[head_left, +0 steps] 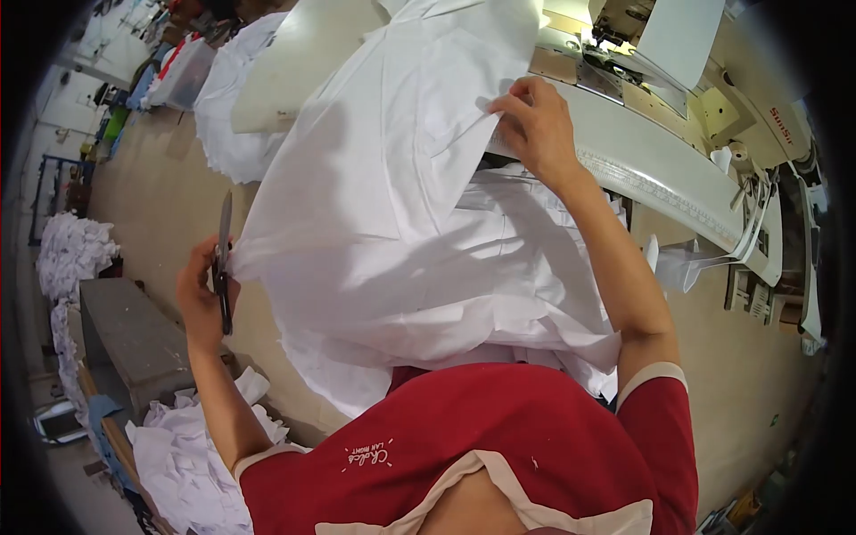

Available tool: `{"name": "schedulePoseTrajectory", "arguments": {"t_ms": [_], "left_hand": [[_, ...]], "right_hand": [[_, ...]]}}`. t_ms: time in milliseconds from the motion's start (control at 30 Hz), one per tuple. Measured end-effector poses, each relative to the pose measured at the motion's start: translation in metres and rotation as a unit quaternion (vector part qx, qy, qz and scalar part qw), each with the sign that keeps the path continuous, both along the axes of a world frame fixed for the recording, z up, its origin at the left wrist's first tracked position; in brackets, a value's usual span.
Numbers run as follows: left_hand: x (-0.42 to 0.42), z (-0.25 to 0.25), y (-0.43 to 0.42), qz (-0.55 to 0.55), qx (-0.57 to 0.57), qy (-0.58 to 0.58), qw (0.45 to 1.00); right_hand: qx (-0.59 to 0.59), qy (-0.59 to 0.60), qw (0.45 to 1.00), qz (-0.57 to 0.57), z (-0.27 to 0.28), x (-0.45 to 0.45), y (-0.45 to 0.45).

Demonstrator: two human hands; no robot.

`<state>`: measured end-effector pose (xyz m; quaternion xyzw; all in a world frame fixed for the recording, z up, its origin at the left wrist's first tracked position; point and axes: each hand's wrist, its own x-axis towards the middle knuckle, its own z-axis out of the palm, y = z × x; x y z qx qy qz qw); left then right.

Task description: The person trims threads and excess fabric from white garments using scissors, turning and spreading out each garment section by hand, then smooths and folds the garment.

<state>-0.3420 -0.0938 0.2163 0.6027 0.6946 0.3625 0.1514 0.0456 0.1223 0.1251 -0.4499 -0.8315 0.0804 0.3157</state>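
Note:
A large white cloth [357,169] is spread between my two hands, its folds covering my lap. At the left, my left hand [203,283] is closed around dark-handled scissors [223,259], blades pointing up, and touches the cloth's left edge. My right hand [538,125] pinches the cloth's upper right edge between thumb and fingers, beside the sewing machine bed. More white fabric [508,223] lies in folds under the held cloth.
The sewing machine table [651,178] with a printed ruler runs along the upper right, its machine head [758,116] beyond. White cloth piles [236,98] stand at the upper left and lower left [183,464]. A grey box [134,339] is at the left.

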Motion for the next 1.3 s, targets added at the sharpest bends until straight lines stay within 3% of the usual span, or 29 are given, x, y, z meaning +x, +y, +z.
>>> {"name": "schedulePoseTrajectory", "arguments": {"t_ms": [100, 167, 200, 233, 267, 300, 367, 400, 433, 467, 500, 533, 567, 600, 667, 733, 767, 800, 867, 900, 933, 1000, 1100, 1167, 1300], "left_hand": [[-0.002, 0.002, -0.003, 0.004, 0.019, -0.021, 1.000], [-0.005, 0.011, -0.005, 0.011, 0.036, -0.049, 0.998], [-0.005, 0.015, -0.006, 0.001, -0.014, -0.059, 0.998], [-0.004, 0.020, -0.009, -0.010, -0.065, -0.069, 0.995], [-0.002, 0.024, -0.012, -0.022, -0.118, -0.079, 0.990], [0.011, 0.027, -0.013, -0.056, -0.158, -0.025, 0.985], [0.040, 0.025, -0.012, -0.144, -0.234, 0.042, 0.961], [0.044, 0.010, -0.011, -0.218, -0.274, 0.028, 0.936], [0.055, -0.001, -0.011, -0.219, -0.385, 0.045, 0.895], [0.054, -0.032, -0.015, -0.277, -0.399, -0.014, 0.874], [0.056, -0.055, -0.014, -0.371, -0.398, 0.002, 0.839], [0.053, -0.083, -0.017, -0.383, -0.451, 0.003, 0.806], [0.055, -0.084, -0.016, -0.376, -0.489, 0.002, 0.787], [0.058, -0.085, -0.011, -0.367, -0.523, 0.001, 0.770], [0.044, -0.072, -0.006, -0.366, -0.450, -0.008, 0.815], [0.031, -0.050, 0.015, -0.343, -0.436, -0.025, 0.832], [0.035, -0.042, 0.029, -0.250, -0.475, -0.061, 0.842], [0.034, -0.050, 0.045, -0.341, -0.302, 0.026, 0.890], [0.062, -0.055, 0.089, -0.376, -0.218, 0.066, 0.898], [0.074, -0.066, 0.114, -0.418, -0.126, 0.103, 0.894], [0.095, -0.066, 0.136, -0.434, -0.145, 0.110, 0.882], [0.120, -0.066, 0.174, -0.468, -0.241, 0.125, 0.841], [0.164, -0.051, 0.207, -0.524, -0.341, 0.159, 0.764], [0.185, -0.051, 0.215, -0.549, -0.361, 0.161, 0.737], [0.204, -0.057, 0.223, -0.571, -0.336, 0.171, 0.730]], "right_hand": [[0.125, 0.252, 0.957, 0.074, -0.001, 0.008, 0.001], [0.075, 0.351, 0.933, 0.036, 0.021, 0.042, -0.022], [-0.024, 0.412, 0.911, 0.018, 0.049, 0.063, -0.047], [0.032, 0.326, 0.945, -0.017, 0.071, 0.089, -0.072], [0.114, 0.241, 0.963, 0.036, 0.091, 0.118, -0.093], [0.107, 0.179, 0.978, 0.002, 0.102, 0.150, -0.123], [-0.015, 0.031, 0.982, 0.183, 0.159, 0.172, -0.158], [-0.124, 0.039, 0.961, 0.243, 0.155, 0.177, -0.169], [-0.249, -0.036, 0.939, 0.235, 0.147, 0.177, -0.176], [-0.252, -0.093, 0.950, 0.156, 0.115, 0.173, -0.190], [-0.401, -0.132, 0.898, 0.126, 0.070, 0.177, -0.191], [-0.505, -0.090, 0.854, 0.083, 0.025, 0.172, -0.195], [-0.455, -0.068, 0.878, 0.129, -0.033, 0.179, -0.205], [-0.547, -0.102, 0.816, 0.156, -0.030, 0.162, -0.195], [-0.577, -0.170, 0.772, 0.204, -0.004, 0.159, -0.171], [-0.558, -0.022, 0.821, 0.121, 0.030, 0.163, -0.149], [-0.437, 0.031, 0.897, 0.054, 0.024, 0.160, -0.139], [-0.306, 0.083, 0.948, -0.015, 0.016, 0.151, -0.129], [-0.339, 0.262, 0.902, -0.046, 0.007, 0.104, -0.107], [-0.427, 0.383, 0.818, -0.034, -0.011, 0.083, -0.095], [-0.503, 0.494, 0.709, -0.021, -0.028, 0.064, -0.088], [-0.554, 0.571, 0.602, -0.062, -0.032, 0.027, -0.091], [-0.535, 0.546, 0.641, -0.069, -0.036, 0.020, -0.105], [-0.528, 0.566, 0.629, -0.067, -0.043, 0.022, -0.113], [-0.525, 0.584, 0.616, -0.056, -0.041, 0.025, -0.116]]}}
